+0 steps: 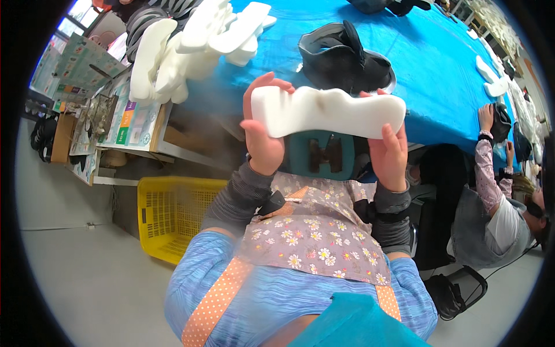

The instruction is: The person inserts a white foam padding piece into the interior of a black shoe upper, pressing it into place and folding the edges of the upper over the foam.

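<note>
A white, wavy-edged foam pad (326,113) is held up in front of me, level, above the near edge of the table. My left hand (263,130) grips its left end, thumb on the near face and fingers behind. At the other end my right hand (390,153) holds it the same way, its fingers partly hidden by the foam. A faint darker spot marks the pad's middle. Just beyond it, a black fabric cover (341,61) with a grey lining lies on the blue table sheet (428,75), its opening spread.
More white foam pads (196,46) are piled at the far left beside stacked dark covers (150,29). A yellow plastic basket (173,196) stands on the floor at my left, by printed cartons (136,110). At the right, a co-worker (497,208) sits with hands on the table.
</note>
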`<act>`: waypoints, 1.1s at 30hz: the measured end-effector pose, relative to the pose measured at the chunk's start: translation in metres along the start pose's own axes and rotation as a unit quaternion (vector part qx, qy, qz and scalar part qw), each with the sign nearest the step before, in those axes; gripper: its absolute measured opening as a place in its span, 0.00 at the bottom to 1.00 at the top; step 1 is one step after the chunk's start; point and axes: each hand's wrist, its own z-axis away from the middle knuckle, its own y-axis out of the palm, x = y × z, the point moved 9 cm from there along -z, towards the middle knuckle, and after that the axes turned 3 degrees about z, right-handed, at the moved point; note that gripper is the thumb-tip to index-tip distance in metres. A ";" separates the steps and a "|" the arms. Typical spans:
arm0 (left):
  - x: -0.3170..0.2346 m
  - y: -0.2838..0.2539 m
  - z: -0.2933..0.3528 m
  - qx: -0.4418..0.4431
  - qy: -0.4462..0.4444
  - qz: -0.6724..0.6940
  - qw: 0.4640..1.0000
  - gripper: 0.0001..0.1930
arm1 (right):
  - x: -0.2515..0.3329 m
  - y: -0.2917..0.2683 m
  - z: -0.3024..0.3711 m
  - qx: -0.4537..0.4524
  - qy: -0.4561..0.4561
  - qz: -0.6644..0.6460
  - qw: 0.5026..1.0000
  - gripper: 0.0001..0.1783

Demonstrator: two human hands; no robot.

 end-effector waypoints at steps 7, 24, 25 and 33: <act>-0.011 0.040 0.015 0.077 0.098 -0.197 0.973 0.50 | 0.027 0.079 0.014 0.124 -0.218 0.442 0.861 0.48; -0.008 0.062 0.028 0.134 0.126 -0.092 0.979 0.39 | 0.016 0.073 0.010 0.096 -0.213 0.432 0.871 0.40; -0.008 0.062 0.028 0.134 0.126 -0.092 0.979 0.39 | 0.016 0.073 0.010 0.098 -0.211 0.429 0.873 0.40; 0.004 0.058 0.029 0.149 0.125 -0.139 0.971 0.42 | 0.016 0.075 0.009 0.116 -0.196 0.416 0.880 0.40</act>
